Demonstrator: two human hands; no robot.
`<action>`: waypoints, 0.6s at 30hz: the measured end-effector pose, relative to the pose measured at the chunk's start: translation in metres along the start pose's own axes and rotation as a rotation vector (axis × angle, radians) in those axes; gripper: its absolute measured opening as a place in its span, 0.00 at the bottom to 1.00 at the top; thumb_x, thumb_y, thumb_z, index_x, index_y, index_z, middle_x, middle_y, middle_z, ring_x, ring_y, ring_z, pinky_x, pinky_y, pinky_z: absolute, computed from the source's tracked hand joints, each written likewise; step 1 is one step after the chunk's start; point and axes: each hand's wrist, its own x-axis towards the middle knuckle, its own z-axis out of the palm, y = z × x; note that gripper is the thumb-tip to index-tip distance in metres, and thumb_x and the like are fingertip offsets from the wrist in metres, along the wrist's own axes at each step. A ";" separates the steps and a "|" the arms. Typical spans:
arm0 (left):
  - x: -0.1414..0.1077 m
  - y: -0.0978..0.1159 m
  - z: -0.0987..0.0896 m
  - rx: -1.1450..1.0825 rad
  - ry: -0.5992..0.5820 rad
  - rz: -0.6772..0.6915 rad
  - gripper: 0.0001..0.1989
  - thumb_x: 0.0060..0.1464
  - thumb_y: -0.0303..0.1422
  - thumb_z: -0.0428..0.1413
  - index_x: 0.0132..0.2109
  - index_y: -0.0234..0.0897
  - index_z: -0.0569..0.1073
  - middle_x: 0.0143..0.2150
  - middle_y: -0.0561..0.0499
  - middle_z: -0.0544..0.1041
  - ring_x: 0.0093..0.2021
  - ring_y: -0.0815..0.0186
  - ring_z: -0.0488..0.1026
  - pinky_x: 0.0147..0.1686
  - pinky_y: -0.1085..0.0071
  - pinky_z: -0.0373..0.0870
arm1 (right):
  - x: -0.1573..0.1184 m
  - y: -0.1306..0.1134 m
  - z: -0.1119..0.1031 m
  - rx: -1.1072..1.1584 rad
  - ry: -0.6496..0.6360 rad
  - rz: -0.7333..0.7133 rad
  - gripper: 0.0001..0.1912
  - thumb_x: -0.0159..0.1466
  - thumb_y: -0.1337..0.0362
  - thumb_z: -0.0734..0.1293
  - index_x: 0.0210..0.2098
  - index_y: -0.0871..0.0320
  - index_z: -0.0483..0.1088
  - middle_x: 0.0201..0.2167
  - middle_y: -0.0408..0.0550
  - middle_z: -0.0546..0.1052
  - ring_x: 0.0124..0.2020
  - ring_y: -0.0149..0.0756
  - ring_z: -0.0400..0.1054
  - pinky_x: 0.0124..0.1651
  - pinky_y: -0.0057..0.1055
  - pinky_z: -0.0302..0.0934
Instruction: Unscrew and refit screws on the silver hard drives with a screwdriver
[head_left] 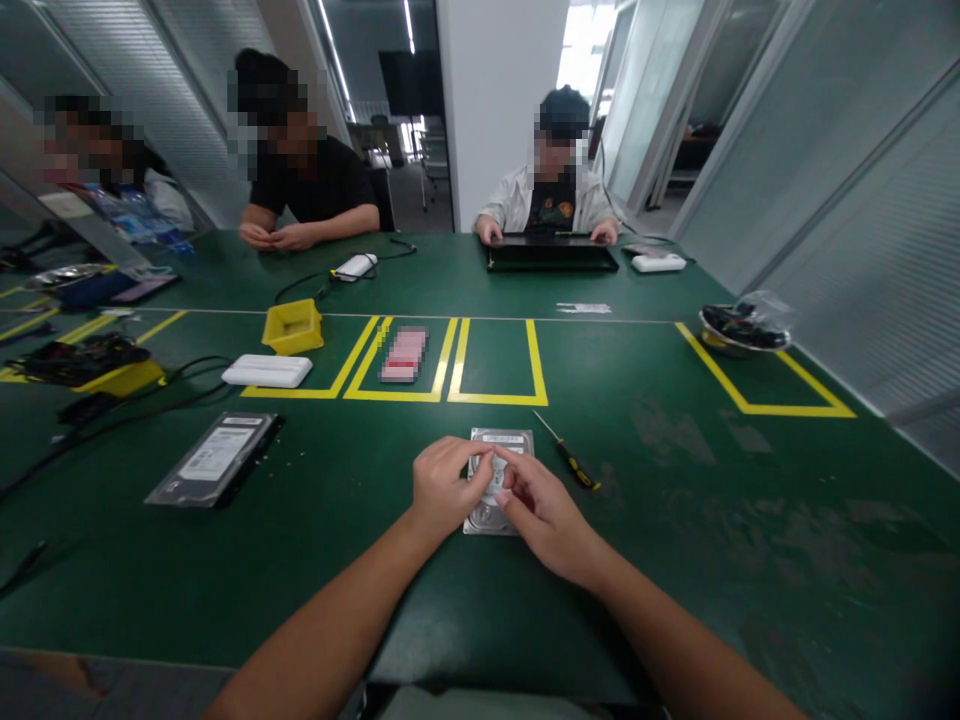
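A silver hard disk drive [486, 518] lies flat on the green table in front of me, partly covered by my hands. Just above it, my left hand [450, 485] is closed, with thumb and forefinger pinched together. My right hand [547, 512] faces it with curled fingers, its forefinger meeting the left fingertips. Anything pinched between the fingers is too small or too hidden to make out. To the right of the drive rests a screwdriver [574, 462] with a black and yellow handle.
Another hard drive in a clear bag [217, 460] lies at left, near a white power strip [268, 371] and a yellow bin [292, 327]. Yellow tape marks the table. A metal bowl of dark parts [742, 328] stands at right. Across sits a person holding a black tray [553, 254].
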 end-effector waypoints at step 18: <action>0.000 -0.004 0.007 -0.329 -0.040 -0.433 0.04 0.55 0.30 0.56 0.33 0.35 0.73 0.25 0.55 0.70 0.27 0.70 0.67 0.31 0.74 0.65 | -0.004 0.015 0.001 -0.668 -0.094 -0.172 0.17 0.69 0.68 0.57 0.55 0.63 0.66 0.44 0.56 0.75 0.45 0.45 0.69 0.49 0.42 0.67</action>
